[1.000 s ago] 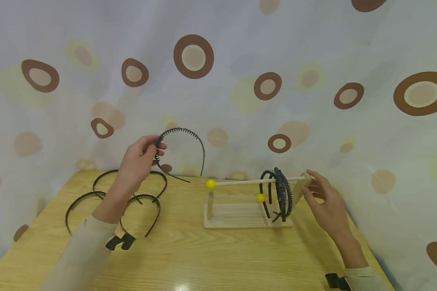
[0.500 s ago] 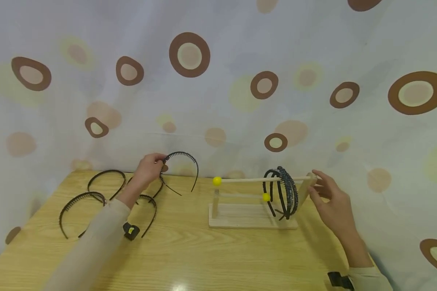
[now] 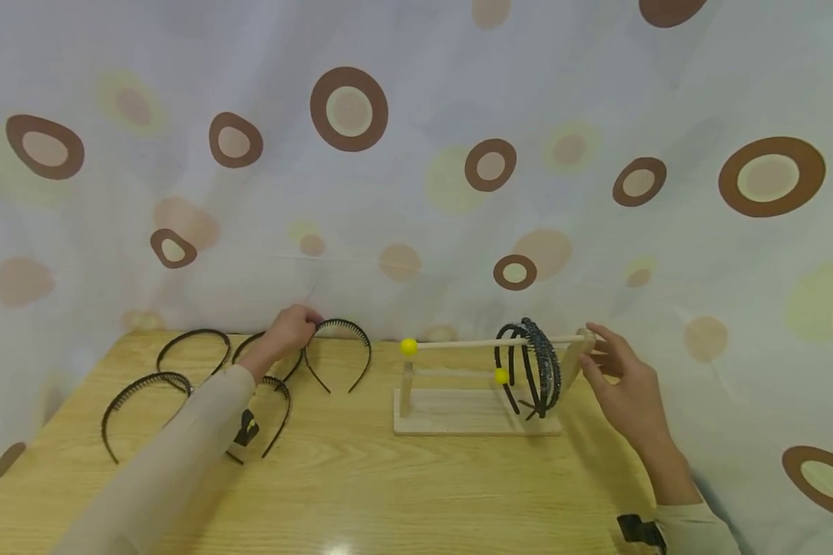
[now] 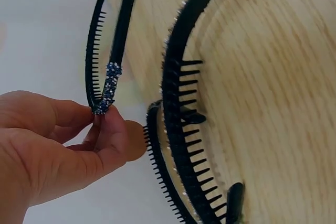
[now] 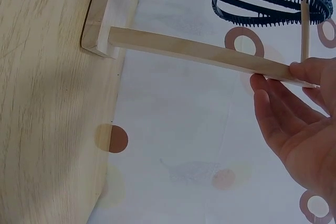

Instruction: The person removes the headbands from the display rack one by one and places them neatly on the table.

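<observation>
At the table's back edge, my left hand [image 3: 291, 328] pinches a black toothed headband [image 3: 371, 354] between thumb and fingers. The left wrist view shows blue-silver glitter on this band right by the fingertips. Its two ends point down close over the tabletop. My right hand [image 3: 630, 397] grips the top of the upright post [image 5: 205, 53] of a wooden display stand [image 3: 444, 424], thumb on one side and fingers on the other. Several dark headbands [image 3: 547, 374], some glittery, hang together on the stand's upper rod near that post. Yellow balls [image 3: 408, 347] cap the rod ends.
Several more black headbands stand on the wooden table [image 3: 361, 493] at the left, among them a back-left one [image 3: 193, 333] and a front-left one [image 3: 128, 391]. My left forearm passes over part of them. A patterned curtain [image 3: 416, 193] hangs behind the table.
My left hand has lowered the headband from in front of the curtain down to the back of the table, right of the other loose bands. My right hand stays on the stand's post.
</observation>
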A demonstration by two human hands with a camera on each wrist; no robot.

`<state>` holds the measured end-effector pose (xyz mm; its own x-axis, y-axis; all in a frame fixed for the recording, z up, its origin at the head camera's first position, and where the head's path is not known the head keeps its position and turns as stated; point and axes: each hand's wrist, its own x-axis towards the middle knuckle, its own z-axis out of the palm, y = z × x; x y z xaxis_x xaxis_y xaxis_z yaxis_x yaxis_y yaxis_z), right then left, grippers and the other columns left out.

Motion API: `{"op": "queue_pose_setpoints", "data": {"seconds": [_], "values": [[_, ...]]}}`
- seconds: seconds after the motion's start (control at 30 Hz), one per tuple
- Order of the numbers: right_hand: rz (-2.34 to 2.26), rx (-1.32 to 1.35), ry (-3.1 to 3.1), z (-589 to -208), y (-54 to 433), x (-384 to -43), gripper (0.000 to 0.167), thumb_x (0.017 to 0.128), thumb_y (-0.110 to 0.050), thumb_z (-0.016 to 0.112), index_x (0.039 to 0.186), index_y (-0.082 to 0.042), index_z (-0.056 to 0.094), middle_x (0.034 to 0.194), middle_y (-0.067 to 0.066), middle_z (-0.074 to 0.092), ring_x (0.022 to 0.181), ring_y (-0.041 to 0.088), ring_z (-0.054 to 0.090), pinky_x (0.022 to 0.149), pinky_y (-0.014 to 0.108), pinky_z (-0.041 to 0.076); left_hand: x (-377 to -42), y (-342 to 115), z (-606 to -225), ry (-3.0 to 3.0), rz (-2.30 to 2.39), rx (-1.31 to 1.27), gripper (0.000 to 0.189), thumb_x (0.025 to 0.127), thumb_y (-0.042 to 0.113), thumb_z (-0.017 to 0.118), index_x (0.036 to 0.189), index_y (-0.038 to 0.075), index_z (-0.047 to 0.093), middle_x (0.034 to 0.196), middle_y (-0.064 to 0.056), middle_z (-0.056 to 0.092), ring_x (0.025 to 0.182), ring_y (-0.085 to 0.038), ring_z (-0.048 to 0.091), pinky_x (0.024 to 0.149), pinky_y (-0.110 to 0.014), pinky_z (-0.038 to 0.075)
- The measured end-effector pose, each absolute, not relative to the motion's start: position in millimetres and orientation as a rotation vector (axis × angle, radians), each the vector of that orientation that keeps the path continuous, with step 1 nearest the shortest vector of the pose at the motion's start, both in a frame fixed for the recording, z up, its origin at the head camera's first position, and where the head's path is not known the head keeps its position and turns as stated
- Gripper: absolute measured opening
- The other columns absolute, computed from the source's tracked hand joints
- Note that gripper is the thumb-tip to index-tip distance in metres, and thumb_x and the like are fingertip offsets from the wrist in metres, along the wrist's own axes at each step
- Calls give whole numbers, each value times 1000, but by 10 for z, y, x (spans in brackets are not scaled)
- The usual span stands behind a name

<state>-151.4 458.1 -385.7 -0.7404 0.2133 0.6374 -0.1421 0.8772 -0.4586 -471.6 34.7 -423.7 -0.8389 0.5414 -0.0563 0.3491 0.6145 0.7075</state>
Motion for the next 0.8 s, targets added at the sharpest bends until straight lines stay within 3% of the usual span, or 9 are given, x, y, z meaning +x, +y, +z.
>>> {"op": "queue_pose_setpoints", "data": {"seconds": [0.07,0.27,0.57,0.67,0.8], "values": [[639,-46,-2316,-3848,4575,-1508,56,98,-5,68,150,-15,51,118,19,69,92,26,71,74,11,48,-4728,357,-4255,2597,1014,738,38,103,-1,40,134,-11,58,140,-30,52,125,-40,51,96,-48,48],[650,-46,-2316,-3849,4579,-1510,56,98,-5,68,150,-17,51,119,18,69,93,22,71,74,12,49,-4744,365,-4321,2646,953,770,34,103,-1,43,129,-12,61,136,-30,55,129,-44,49,101,-51,46],[685,-34,-2307,-3840,4612,-1537,55,99,-5,68,150,-16,52,119,19,69,93,37,71,75,12,50,-4712,318,-4316,2652,969,813,33,103,1,47,131,-13,59,134,-30,57,127,-46,50,103,-53,44],[687,-38,-2300,-3851,4620,-1528,55,98,-5,68,149,-16,53,118,19,70,92,35,71,75,12,50,-4666,300,-4323,2651,1022,855,33,104,3,49,130,-12,60,132,-29,58,125,-46,51,102,-54,44],[694,-32,-2294,-3867,4627,-1523,55,97,-4,69,148,-16,53,117,18,70,94,21,70,78,12,49,-4484,280,-4300,2605,1162,900,34,106,8,49,133,-8,60,131,-26,60,119,-43,57,94,-51,49]]}}
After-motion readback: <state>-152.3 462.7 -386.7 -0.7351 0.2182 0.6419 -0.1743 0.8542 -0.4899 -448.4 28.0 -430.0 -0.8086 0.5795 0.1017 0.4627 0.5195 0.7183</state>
